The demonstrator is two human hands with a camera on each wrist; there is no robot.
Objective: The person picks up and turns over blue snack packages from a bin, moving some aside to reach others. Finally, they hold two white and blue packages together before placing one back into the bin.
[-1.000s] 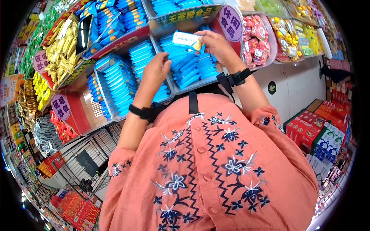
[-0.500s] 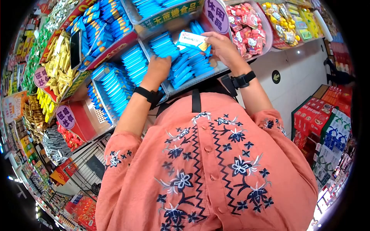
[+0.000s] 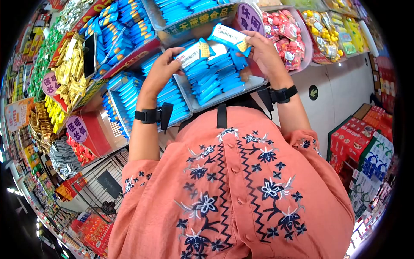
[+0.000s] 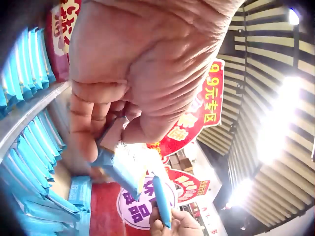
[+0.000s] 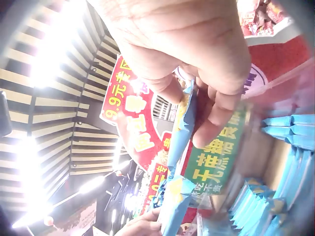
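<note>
Raised over a clear bin [image 3: 233, 92] of blue packets, both hands hold a wrapped biscuit packet. My left hand [image 3: 160, 72] pinches one biscuit packet [image 3: 192, 55] by its left end, between thumb and fingers. At the right, my right hand [image 3: 266, 55] pinches a second biscuit packet [image 3: 227, 36] by its right end; it sits a little higher. Both wrappers are white and blue with a biscuit picture. In the left wrist view the held packet [image 4: 123, 169] slants down from the fingertips. The right wrist view shows the other packet [image 5: 182, 130] edge-on between thumb and fingers.
More blue packets [image 3: 131, 93] fill the bins to the left and behind. A phone [image 3: 90, 55] stands by gold-wrapped sweets [image 3: 71, 67]. Pink packs [image 3: 282, 36] lie in a bin at the right. A wire cart [image 3: 101, 175] is at lower left, red boxes [image 3: 351, 138] at lower right.
The left hand reached down into the blue packets and has come up holding one. The right hand still holds its packet, now slightly higher and farther right.
</note>
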